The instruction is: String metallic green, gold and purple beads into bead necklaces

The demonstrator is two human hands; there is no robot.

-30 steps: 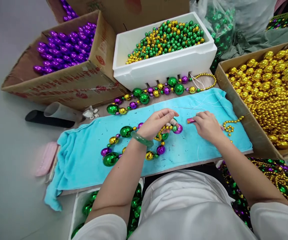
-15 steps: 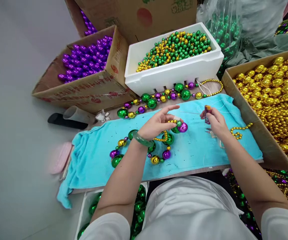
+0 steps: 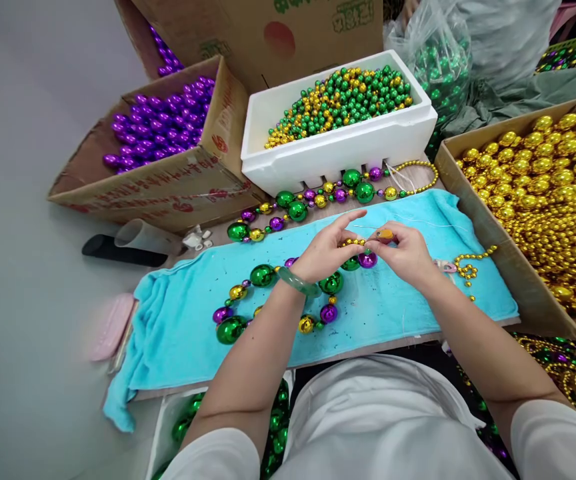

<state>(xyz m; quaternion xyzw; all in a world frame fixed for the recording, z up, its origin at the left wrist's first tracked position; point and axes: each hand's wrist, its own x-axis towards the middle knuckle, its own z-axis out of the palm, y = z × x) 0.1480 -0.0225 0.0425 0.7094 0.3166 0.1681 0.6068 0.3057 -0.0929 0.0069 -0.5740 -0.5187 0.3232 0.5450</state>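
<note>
My left hand [image 3: 331, 247], with a green bangle on its wrist, pinches one end of a bead necklace [image 3: 263, 275] of green, purple and gold beads. Its index finger is stretched out; the rest of the strand loops on the blue towel [image 3: 363, 320], partly under my left forearm. My right hand [image 3: 405, 253] closes round a small tool with an orange-ended handle [image 3: 384, 235]. Its fingertips meet the left ones above a purple bead [image 3: 367, 259]. A thin needle or thread shows near the fingertips; which one I cannot tell.
A finished-looking bead strand [image 3: 298, 211] lies behind the towel. Beyond stand a box of purple beads [image 3: 153, 183], a white foam box [image 3: 338, 150] and a gold bead box [image 3: 513, 247]. Pink-handled scissors [image 3: 445, 267] and a short gold string [image 3: 468, 270] lie right.
My right hand has moved left with the tool, up to my left hand's fingertips. The scissors it partly covered now show more clearly. My left hand keeps hold of the necklace.
</note>
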